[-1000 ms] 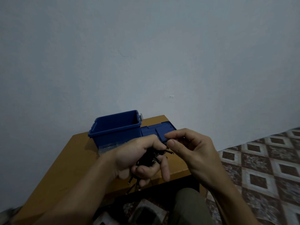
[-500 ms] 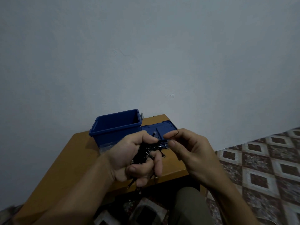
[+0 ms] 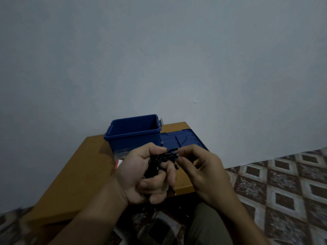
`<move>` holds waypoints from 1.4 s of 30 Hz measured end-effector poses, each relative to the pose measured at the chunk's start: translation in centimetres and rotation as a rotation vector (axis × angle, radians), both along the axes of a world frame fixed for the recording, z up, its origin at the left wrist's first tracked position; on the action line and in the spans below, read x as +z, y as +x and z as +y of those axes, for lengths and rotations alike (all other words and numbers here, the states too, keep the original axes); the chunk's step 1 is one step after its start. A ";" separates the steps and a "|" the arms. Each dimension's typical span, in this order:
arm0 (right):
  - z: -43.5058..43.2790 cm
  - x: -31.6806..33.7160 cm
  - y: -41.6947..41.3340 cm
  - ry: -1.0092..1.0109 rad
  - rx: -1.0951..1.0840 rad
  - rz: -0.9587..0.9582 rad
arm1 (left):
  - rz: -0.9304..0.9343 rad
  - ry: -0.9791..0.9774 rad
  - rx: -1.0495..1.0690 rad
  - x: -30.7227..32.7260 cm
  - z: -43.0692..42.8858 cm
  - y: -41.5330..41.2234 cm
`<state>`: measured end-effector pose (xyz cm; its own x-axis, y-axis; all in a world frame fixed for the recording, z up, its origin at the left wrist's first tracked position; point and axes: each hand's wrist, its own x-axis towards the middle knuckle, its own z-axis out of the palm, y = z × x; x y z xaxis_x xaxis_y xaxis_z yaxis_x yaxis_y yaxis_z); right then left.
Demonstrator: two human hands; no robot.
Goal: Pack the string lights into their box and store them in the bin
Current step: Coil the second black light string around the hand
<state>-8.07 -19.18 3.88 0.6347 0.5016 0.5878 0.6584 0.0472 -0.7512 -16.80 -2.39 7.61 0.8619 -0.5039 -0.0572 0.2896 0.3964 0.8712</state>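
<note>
Your left hand [image 3: 139, 175] grips the black string-light bundle [image 3: 157, 161] just before the open blue plastic bin [image 3: 131, 140]. Its loose ends point right, where your right hand [image 3: 205, 172] seemingly pinches one.

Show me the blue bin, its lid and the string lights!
blue bin [image 3: 131, 141]: head view, on its front wall.
lid [image 3: 192, 138]: head view, on its flat top.
string lights [image 3: 154, 164]: head view, on the black bundle's middle.

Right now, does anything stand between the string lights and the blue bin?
Nothing visible does. The left hand grips the string lights just in front of the blue bin, whose top is open; its lid lies flat to the right.
</note>
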 end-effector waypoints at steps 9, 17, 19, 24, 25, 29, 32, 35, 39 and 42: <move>1.7 -0.9 -1.3 -0.043 0.054 -0.042 | -0.045 -0.104 0.092 -1.6 0.5 -2.0; 3.2 -0.3 -1.9 -0.109 0.103 -0.075 | -0.081 -0.150 0.154 -2.7 1.7 -3.7; 3.4 0.2 -2.4 -0.156 0.128 -0.073 | -0.101 -0.151 0.175 -2.7 2.1 -4.2; 3.7 1.4 -4.5 -0.185 0.318 0.092 | -0.155 -0.164 0.254 -2.8 2.6 -5.8; 3.7 1.6 -4.8 -0.186 0.356 0.137 | -0.162 -0.163 0.265 -2.9 2.6 -6.1; 4.3 2.2 -5.8 -0.219 0.466 0.218 | -0.171 -0.197 0.276 -3.3 3.2 -7.5; 4.9 2.3 -6.4 -0.223 0.491 0.260 | -0.178 -0.205 0.267 -3.4 3.9 -8.0; 5.4 2.2 -6.8 -0.237 0.507 0.278 | -0.183 -0.197 0.251 -3.6 4.5 -8.5; 5.9 2.1 -7.2 -0.281 0.525 0.250 | -0.183 -0.192 0.238 -4.2 4.8 -8.7; 6.0 2.1 -7.3 -0.306 0.544 0.235 | -0.186 -0.199 0.230 -4.3 4.9 -8.6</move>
<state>-15.36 -13.17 5.95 0.3374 0.9088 0.2453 0.4184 0.0886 -0.9039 -25.45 2.56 3.26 0.9406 -0.2808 0.1910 0.0166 0.5997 0.8000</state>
